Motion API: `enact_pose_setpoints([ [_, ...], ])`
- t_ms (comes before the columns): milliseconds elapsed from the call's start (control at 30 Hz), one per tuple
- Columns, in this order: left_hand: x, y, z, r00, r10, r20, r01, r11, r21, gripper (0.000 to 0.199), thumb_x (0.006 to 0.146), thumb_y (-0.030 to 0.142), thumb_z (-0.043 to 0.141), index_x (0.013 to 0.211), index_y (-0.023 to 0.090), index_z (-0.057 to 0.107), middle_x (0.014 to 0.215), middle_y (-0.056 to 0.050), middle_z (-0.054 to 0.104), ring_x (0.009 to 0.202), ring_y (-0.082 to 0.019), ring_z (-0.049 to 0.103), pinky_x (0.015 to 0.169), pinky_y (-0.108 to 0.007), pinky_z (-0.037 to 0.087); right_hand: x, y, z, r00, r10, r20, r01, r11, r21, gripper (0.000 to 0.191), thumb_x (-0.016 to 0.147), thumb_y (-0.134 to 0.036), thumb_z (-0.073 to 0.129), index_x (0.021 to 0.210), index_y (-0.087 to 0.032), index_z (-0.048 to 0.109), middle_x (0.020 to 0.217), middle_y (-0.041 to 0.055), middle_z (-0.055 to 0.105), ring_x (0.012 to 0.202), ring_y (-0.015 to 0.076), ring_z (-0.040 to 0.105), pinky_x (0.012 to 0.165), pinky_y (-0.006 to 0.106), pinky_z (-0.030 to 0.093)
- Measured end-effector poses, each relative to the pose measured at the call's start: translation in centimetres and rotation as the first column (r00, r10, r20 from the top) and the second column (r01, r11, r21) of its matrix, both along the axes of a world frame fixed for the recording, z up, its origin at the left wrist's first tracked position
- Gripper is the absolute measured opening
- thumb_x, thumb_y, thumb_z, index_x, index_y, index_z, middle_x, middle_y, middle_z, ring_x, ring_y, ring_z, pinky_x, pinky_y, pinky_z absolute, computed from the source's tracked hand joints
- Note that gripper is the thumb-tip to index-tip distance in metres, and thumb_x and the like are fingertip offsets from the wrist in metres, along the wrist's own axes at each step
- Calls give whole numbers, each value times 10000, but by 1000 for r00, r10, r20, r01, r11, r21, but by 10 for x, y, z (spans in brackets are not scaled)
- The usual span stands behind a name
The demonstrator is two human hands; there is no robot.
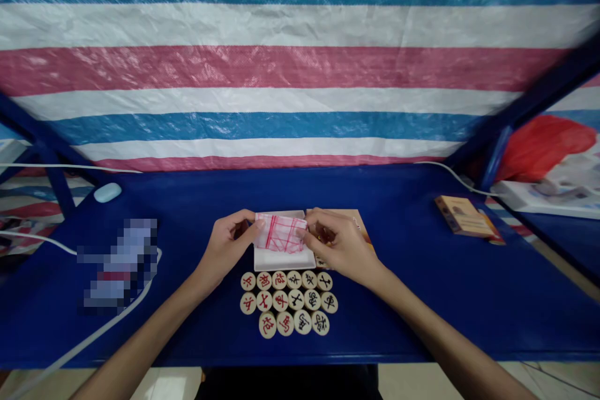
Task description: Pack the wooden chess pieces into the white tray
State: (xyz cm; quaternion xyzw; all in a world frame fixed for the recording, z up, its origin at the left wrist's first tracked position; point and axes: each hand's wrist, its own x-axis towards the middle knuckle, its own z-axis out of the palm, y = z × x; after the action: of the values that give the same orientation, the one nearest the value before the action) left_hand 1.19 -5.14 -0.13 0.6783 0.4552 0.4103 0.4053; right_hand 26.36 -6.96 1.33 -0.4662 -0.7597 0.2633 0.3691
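A folded white sheet with red lines [281, 234], which looks like a chessboard sheet, is held up between my two hands. My left hand [229, 244] pinches its left edge between thumb and fingers. Its right edge is gripped by my right hand [342, 244]. Just beneath the sheet lies a white tray [284, 260], partly covered by it. Round Chinese chess pieces [295, 299] with red and black characters stand in three rows, some apparently stacked, on my side of the tray. A printed cardboard box [349, 219] is partly hidden behind my right hand.
The blue table [398, 312] carries a white computer mouse [107, 192] at far left and a blurred-out item [119, 265] with white cable [103, 331]. A small box [462, 215] lies at right. Striped sheeting [300, 69] hangs behind; a red bag [539, 147] sits beyond the frame post.
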Motion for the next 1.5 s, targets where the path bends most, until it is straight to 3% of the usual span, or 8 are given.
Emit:
enact_pose_setpoints([
  [100,-1,-2,-1,998,-34,-58,36,999,30,282,932,399,652,767,171,641,616,40,473,567,-88,399,521,-221,314,3,-3,-5,998,-46,-49,42,997,-64,204,954,-334,619,804,-201,580,686,-39,507,591,100,444,544,265,335],
  [200,-1,-7,0,995,-42,-91,48,997,62,271,934,373,644,749,174,641,600,46,468,549,-83,384,509,-221,289,7,-7,-9,997,-19,-75,10,993,-120,219,958,-326,607,786,-197,567,688,-39,502,591,95,444,541,259,331],
  [400,-9,-9,2,990,-75,-122,82,995,58,296,961,375,610,754,173,673,640,24,558,571,-90,427,527,-224,319,7,-10,-15,990,-35,-139,7,981,-196,303,961,-380,611,731,-189,567,634,-39,491,563,88,417,512,243,313],
  [533,-12,-8,-2,987,-120,-107,121,993,5,325,971,410,598,757,172,656,665,19,537,596,-96,435,548,-226,350,4,-10,-19,975,-65,-213,9,967,-254,329,962,-444,613,757,-189,582,607,-50,460,534,81,382,481,238,280],
  [767,-9,-7,-8,988,-133,-78,132,991,-26,363,955,430,618,701,172,599,631,31,459,572,-90,384,521,-228,304,4,-10,-21,977,-77,-200,19,960,-278,300,931,-434,656,772,-182,629,634,-36,516,549,79,401,491,238,297],
  [1100,-11,-5,2,984,-174,-32,171,983,-66,410,961,422,607,647,160,610,600,16,567,573,-93,486,548,-222,363,2,-10,-18,969,-100,-224,28,953,-302,342,936,-460,636,743,-178,636,617,-22,548,529,83,437,478,235,307],
  [1333,-10,-5,5,987,-159,-13,157,984,-86,379,951,408,634,680,145,651,530,44,511,505,-62,429,507,-197,313,0,-11,-13,959,-116,-257,18,935,-354,410,940,-469,646,649,-184,600,541,-21,554,495,83,446,488,245,316],
  [1500,-11,-7,10,983,-170,67,178,973,-149,364,976,433,602,776,146,701,512,17,596,488,-78,474,517,-208,351,0,-12,-10,952,-114,-283,13,942,-336,325,946,-471,647,786,-190,678,590,6,648,515,117,539,511,266,386],
])
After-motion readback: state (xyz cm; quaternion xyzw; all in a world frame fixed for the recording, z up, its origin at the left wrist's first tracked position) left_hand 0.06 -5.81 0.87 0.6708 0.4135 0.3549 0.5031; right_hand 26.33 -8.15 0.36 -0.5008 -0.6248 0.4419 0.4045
